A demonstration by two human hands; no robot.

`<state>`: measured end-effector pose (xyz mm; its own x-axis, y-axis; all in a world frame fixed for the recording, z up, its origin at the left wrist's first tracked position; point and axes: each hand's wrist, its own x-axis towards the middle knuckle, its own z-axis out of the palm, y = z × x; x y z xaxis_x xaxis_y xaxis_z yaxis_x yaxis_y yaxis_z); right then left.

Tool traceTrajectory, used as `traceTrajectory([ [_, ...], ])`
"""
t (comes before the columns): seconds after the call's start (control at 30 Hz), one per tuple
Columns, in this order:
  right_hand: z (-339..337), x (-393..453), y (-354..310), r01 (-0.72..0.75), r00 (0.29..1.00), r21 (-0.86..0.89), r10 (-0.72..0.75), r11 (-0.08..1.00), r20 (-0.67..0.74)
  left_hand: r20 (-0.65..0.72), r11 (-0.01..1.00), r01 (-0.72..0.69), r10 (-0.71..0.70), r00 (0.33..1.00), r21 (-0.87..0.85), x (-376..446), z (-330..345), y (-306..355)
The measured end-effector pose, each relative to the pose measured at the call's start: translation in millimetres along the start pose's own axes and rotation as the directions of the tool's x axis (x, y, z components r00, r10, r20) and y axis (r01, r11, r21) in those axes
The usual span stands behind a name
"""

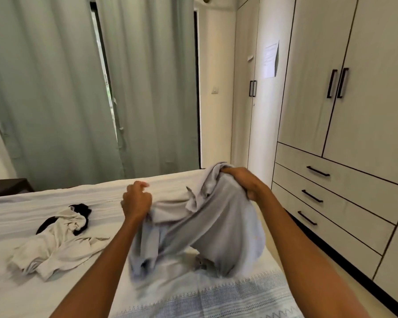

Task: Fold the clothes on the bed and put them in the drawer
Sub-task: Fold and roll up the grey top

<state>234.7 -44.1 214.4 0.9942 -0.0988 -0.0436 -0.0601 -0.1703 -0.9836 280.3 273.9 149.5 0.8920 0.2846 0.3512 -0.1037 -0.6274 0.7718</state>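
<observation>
The grey garment [205,226] hangs between both hands above the bed [21,216], its lower part bunched on the sheet below the fingers. It looks light, soft and limp, so it will likely sag wherever it is unsupported; an edge or seam near the corners seems the best hold. The left hand [136,200] is clenched on a gathered fold, forearm reaching forward and up. The right hand [241,180] grasps the top edge higher up, wrist bent down. Left of the left fingers lies a white garment [55,246] over a black one [81,208]. The drawers [345,203] stand closed, right of the right fingers.
</observation>
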Motion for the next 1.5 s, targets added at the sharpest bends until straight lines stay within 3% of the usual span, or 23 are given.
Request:
traceTrajectory([
  [0.07, 18.8, 5.3, 5.1, 0.023, 0.997, 0.086, -0.029, 0.996, 0.07, 0.218, 0.969, -0.14, 0.184, 0.959, -0.201, -17.8, 8.5, 16.1],
  [0.1, 28.7, 6.5, 6.5, 0.054, 0.995, 0.079, -0.061, 0.995, 0.083, 0.39, 0.945, -0.111, 0.232, 0.891, -0.308, -30.2, 11.2, 27.1],
  [0.17, 48.4, 8.5, 10.3, 0.105, 0.99, 0.028, -0.107, 0.994, 0.093, 0.68, 0.93, 0.068, 0.212, 0.701, -0.361, -49.8, 15.1, 44.0],
  [0.23, 59.9, 6.4, 12.7, 0.129, 0.983, -0.001, -0.128, 0.992, 0.135, 0.78, 0.918, 0.221, 0.132, 0.612, -0.329, -60.8, 26.0, 48.7],
  [0.27, 62.5, 4.3, 13.7, 0.14, 0.973, -0.013, -0.135, 0.99, 0.184, 0.787, 0.888, 0.312, 0.085, 0.611, -0.338, -62.4, 31.4, 46.0],
  [0.37, 64.0, -0.2, 22.3, 0.136, 0.888, -0.142, -0.058, 0.981, 0.456, 0.777, 0.628, 0.612, -0.019, 0.629, -0.481, -55.8, 44.0, 27.7],
  [0.47, 64.4, -5.4, 38.6, 0.141, 0.711, -0.368, 0.164, 0.919, 0.683, 0.637, 0.59, 0.597, -0.174, 0.751, -0.543, -53.6, 51.1, 4.7],
  [0.53, 68.0, -8.7, 52.6, 0.096, 0.656, -0.405, 0.248, 0.909, 0.712, 0.507, 0.61, 0.559, -0.28, 0.815, -0.562, -55.7, 56.6, -11.8],
  [0.6, 73.2, -6.5, 69.9, 0.062, 0.697, -0.431, 0.271, 0.9, 0.664, 0.359, 0.703, 0.474, -0.32, 0.877, -0.53, -55.8, 57.7, -31.9],
  [0.67, 78.5, -0.5, 95.0, 0.029, 0.746, -0.524, 0.33, 0.851, 0.578, 0.214, 0.864, 0.4, -0.347, 0.913, -0.305, -61.9, 46.7, -52.7],
  [0.77, 88.5, 5.6, 146.6, -0.023, 0.797, -0.628, 0.393, 0.778, 0.458, 0.108, 0.925, 0.37, -0.361, 0.926, -0.082, -70.4, 25.8, -97.3],
  [0.83, 95.8, 4.3, 176.0, 0.068, 0.85, -0.703, 0.328, 0.708, 0.413, 0.073, 0.892, 0.452, -0.45, 0.89, -0.009, -71.4, 15.5, -131.9],
  [1.0, 139.0, -12.1, 225.5, 0.243, 0.878, -0.784, 0.214, 0.571, 0.428, 0.161, 0.658, 0.714, -0.699, 0.697, -0.24, -79.0, -8.5, -183.4],
  [1.07, 151.6, -12.9, 245.2, 0.26, 0.907, -0.831, 0.172, 0.491, 0.385, 0.105, 0.642, 0.738, -0.735, 0.669, -0.208, -85.3, -12.7, -194.7],
  [1.1, 155.5, -14.2, 254.2, 0.252, 0.925, -0.865, 0.155, 0.433, 0.347, 0.038, 0.665, 0.728, -0.733, 0.679, -0.165, -91.8, -15.0, -195.8],
  [1.17, 162.5, -14.8, 271.8, 0.24, 0.95, -0.922, 0.124, 0.304, 0.288, -0.08, 0.801, 0.598, -0.598, 0.797, -0.031, -99.7, -16.8, -198.0],
  [1.23, 165.6, -15.4, 283.4, 0.236, 0.961, -0.944, 0.087, 0.229, 0.262, 0.068, 0.905, 0.418, -0.424, 0.903, 0.081, -107.8, -13.6, -193.4],
  [1.27, 165.5, -14.6, 287.2, 0.242, 0.963, -0.946, 0.07, 0.215, 0.262, 0.253, 0.918, 0.39, -0.396, 0.883, 0.076, -112.0, -10.1, -190.2],
  [1.33, 162.3, -14.4, 289.3, 0.262, 0.956, -0.935, 0.068, 0.238, 0.286, 0.599, 0.867, 0.428, -0.489, 0.634, 0.255, -126.3, -1.6, -177.6],
  [1.37, 159.3, -16.2, 287.7, 0.276, 0.95, -0.92, 0.067, 0.277, 0.305, 0.669, 0.835, 0.378, -0.548, 0.503, 0.4, -135.2, 4.8, -175.5],
  [1.4, 155.6, -18.1, 286.1, 0.293, 0.944, -0.902, 0.056, 0.316, 0.326, 0.683, 0.805, 0.304, -0.593, 0.426, 0.51, -143.6, 14.3, -180.6],
  [1.43, 151.6, -18.9, 285.5, 0.308, 0.938, -0.888, 0.047, 0.342, 0.344, 0.668, 0.779, 0.265, -0.625, 0.404, 0.568, -153.5, 23.4, -185.2],
  [1.5, 145.5, -22.6, 284.2, 0.357, 0.922, -0.868, 0.017, 0.346, 0.386, 0.61, 0.788, 0.296, -0.608, 0.508, 0.539, -169.4, 42.9, -203.7],
])
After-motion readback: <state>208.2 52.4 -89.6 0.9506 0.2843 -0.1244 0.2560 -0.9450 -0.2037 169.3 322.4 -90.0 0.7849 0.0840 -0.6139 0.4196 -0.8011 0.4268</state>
